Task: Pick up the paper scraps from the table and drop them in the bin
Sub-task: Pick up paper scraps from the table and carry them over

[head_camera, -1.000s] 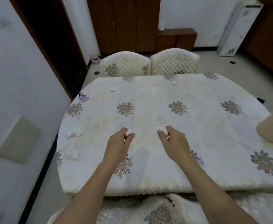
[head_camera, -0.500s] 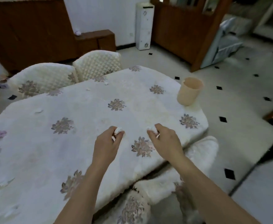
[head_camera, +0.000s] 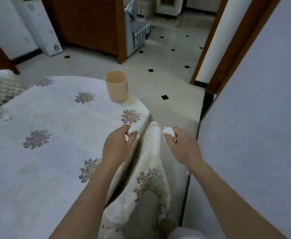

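Observation:
My left hand (head_camera: 118, 145) pinches a white crumpled paper scrap (head_camera: 132, 129) over the right edge of the table (head_camera: 51, 152). My right hand (head_camera: 182, 146) grips another white paper scrap (head_camera: 169, 131), held past the table's edge above a covered chair. The beige bin (head_camera: 117, 88) stands upright on the table's far right corner, ahead of both hands and apart from them. One more small scrap (head_camera: 7, 117) lies on the cloth at the far left.
A chair with a cream floral cover (head_camera: 150, 169) stands between my hands, tucked at the table's edge. A grey wall (head_camera: 255, 135) rises close on the right. Tiled floor (head_camera: 167, 80) with black diamonds stretches beyond the bin.
The view has swung right, bringing the bin into the middle. Both hands have travelled right with their scraps, from over the table's middle to its right edge; the right hand is now past it.

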A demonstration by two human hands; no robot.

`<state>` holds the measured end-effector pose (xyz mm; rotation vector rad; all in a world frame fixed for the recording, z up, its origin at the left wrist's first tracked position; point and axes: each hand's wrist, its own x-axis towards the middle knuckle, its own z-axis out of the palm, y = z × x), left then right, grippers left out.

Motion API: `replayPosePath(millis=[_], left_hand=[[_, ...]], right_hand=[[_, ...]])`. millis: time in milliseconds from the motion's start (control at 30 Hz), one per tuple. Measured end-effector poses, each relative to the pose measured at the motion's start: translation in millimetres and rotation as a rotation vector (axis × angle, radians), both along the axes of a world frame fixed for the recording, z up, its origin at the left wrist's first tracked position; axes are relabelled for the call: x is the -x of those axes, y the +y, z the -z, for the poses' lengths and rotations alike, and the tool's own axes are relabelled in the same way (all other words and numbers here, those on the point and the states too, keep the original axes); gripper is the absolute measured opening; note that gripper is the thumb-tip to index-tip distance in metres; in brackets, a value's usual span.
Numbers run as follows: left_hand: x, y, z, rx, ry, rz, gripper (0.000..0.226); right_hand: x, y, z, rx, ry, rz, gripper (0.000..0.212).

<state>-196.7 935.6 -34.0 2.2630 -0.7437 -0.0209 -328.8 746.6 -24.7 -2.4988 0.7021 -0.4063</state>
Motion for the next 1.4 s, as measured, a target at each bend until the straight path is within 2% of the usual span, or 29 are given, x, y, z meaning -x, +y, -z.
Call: replayPosePath(millis=[267,533,767,1067,1400], left_hand=[[-41.6,-99.8,9.5,-0.006,-0.012,0.129,0.026],[-104.7,-226.1,12.0,-0.031,-0.012,0.126,0.023],[-151.7,-302.6,10.6,-0.033,-0.012,0.084,0.026],[-213.1,-359.2,28.1,-0.022,-0.013,0.028,0.02],[-324.0,-451.0,28.7,-0.039,0.049,-0.035,0.016]], right_hand=[[-10.6,-79.4,12.1,-0.059,-0.047,0.128,0.032],[-77.2,-195.2,25.4,-0.093,-0.013,0.157,0.029],[-143.1,-284.6,26.7,-0.102,0.06,0.081,0.031],[-212.5,-347.5,35.4,-0.126,0.087,0.006,0.034],[-320.6,-443.3,30.7,-0.109,0.104,-0.017,0.031]])
